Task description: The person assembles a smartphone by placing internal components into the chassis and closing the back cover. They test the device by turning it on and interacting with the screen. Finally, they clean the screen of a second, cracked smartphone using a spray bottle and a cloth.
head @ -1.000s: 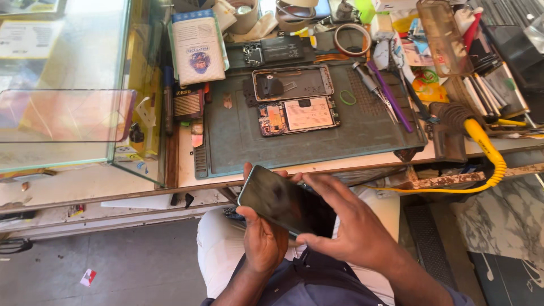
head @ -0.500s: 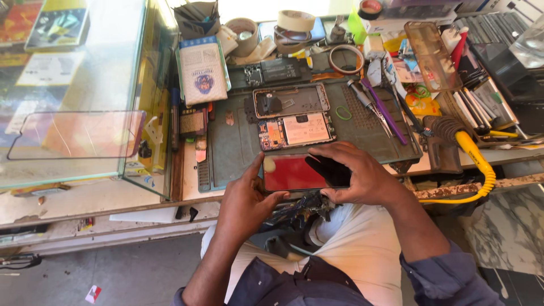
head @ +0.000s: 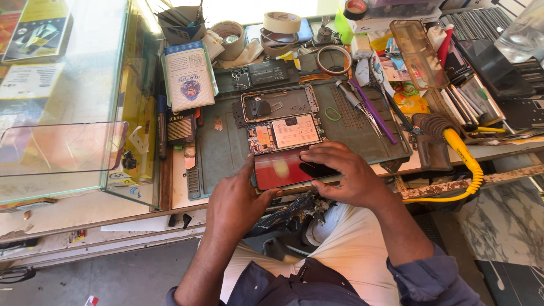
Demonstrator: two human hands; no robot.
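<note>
A phone screen panel, glossy and reflecting red, lies tilted at the front edge of the grey work mat. My left hand grips its left edge, thumb on the side. My right hand rests on its right half with the fingers spread over the glass. Just behind the panel lie an opened phone body with its circuit board and battery showing, and a bare phone frame.
A glass display case stands at the left. A small box, tape rolls, tweezers and a purple tool crowd the back. A yellow-handled soldering iron lies at the right. A dark bag sits on my lap.
The panel went from held up near my lap with its dark side showing to lying on the mat's front edge. Both hands moved forward with it; the view shifted closer to the bench.
</note>
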